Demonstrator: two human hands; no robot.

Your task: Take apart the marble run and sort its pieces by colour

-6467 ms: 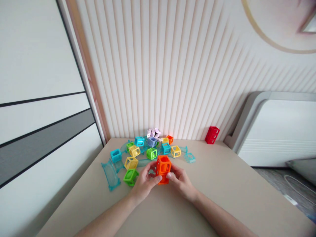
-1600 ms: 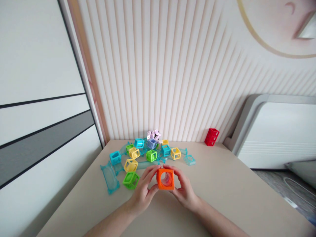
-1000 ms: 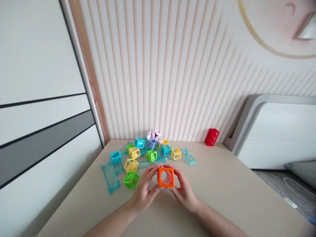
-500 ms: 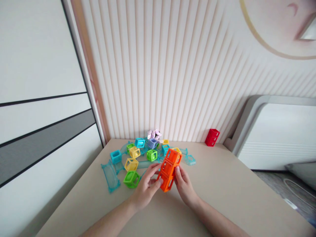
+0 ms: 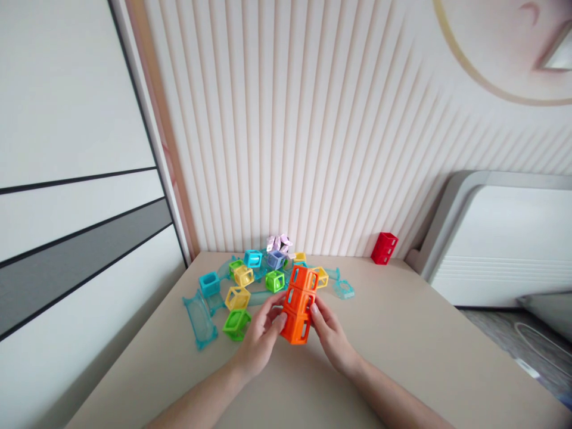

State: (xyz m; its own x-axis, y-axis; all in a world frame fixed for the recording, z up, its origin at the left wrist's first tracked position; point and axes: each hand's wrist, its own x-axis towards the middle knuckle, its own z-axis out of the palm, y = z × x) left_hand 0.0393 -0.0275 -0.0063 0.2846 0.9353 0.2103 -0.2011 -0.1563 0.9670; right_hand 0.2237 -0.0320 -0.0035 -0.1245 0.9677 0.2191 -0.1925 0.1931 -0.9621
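An orange stack of three hollow cubes (image 5: 298,304) stands nearly upright just above the beige table (image 5: 402,351), leaning slightly to the right. My left hand (image 5: 260,339) grips its lower left side with thumb and fingers. My right hand (image 5: 329,337) presses against its lower right side, fingers closed on the bottom cubes. Behind the stack lies a heap of loose hollow cubes: a green cube (image 5: 236,323), a yellow cube (image 5: 237,297) and a cyan cube (image 5: 209,282) are nearest my left hand.
Clear teal track pieces (image 5: 199,320) lie at the left of the heap. A red block stack (image 5: 384,248) stands by the ribbed wall at the back right. A white cabinet side runs along the table's left edge; a white padded piece of furniture stands to the right.
The orange stack was held end-on toward me a second ago; it has been turned upright, showing its three cubes, and has straightened a little since half a second ago. Both hands kept hold.
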